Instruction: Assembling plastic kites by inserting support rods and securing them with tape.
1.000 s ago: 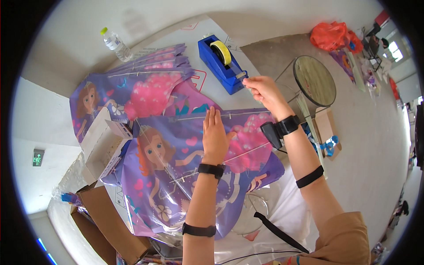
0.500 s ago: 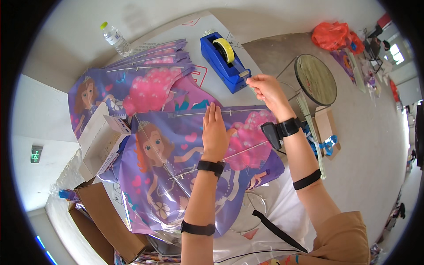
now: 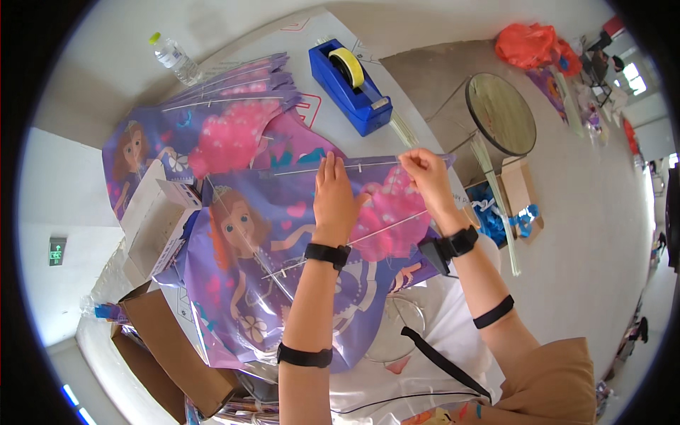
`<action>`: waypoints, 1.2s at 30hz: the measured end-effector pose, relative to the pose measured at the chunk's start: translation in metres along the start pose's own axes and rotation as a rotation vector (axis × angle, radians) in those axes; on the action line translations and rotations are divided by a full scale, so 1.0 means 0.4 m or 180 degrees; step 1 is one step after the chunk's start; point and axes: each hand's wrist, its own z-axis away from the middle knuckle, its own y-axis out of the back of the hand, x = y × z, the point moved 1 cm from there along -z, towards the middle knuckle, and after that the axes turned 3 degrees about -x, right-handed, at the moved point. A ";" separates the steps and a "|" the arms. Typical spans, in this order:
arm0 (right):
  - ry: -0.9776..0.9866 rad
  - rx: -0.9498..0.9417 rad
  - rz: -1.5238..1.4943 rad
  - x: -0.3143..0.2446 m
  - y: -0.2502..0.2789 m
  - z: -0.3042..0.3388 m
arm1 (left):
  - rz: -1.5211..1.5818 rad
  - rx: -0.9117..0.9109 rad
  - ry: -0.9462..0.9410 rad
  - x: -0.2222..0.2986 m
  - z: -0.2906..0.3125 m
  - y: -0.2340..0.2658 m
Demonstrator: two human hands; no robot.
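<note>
A purple kite [image 3: 304, 212] of thin printed sheet, with a cartoon princess, pink patches and thin white rods, lies spread before me. My left hand [image 3: 334, 200] rests flat on it, fingers stretched out and reaching its far edge. My right hand [image 3: 423, 173] is closed in a pinch at that same edge, farther right, on a piece of tape that its fingers mostly hide. Beyond the hands stands a blue tape dispenser [image 3: 352, 92] with a yellow-rimmed roll. More purple kites [image 3: 212, 127] lie stacked at the far left.
A white open box [image 3: 145, 234] sits at the kite's left, a brown carton [image 3: 177, 347] below it. At the back left stands a water bottle [image 3: 176, 59]. To the right are a round stool [image 3: 501, 113], a bundle of thin pale rods [image 3: 496, 191] and a box with blue items [image 3: 489, 212].
My right hand has moved from the dispenser's cutting edge toward me, onto the kite's far edge. My left hand stays flat on the kite. The whole view has shifted slightly.
</note>
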 end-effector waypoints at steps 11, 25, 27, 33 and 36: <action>-0.0189 0.0451 0.0161 0.054 -0.032 -0.025 | 0.0458 0.0059 -0.0686 0.112 -0.044 -0.011; -0.0187 0.0332 0.0702 0.028 -0.034 -0.065 | 0.0957 0.0178 -0.0526 0.092 -0.052 -0.056; -0.0225 0.0339 0.0731 0.027 -0.040 -0.067 | 0.0997 0.0143 -0.0435 0.091 -0.050 -0.058; -0.0251 0.0383 0.0875 0.021 -0.044 -0.079 | 0.1064 0.0310 -0.0505 0.090 -0.048 -0.061; -0.0236 0.0426 0.0774 0.021 -0.047 -0.076 | 0.0982 0.0335 -0.0557 0.091 -0.049 -0.062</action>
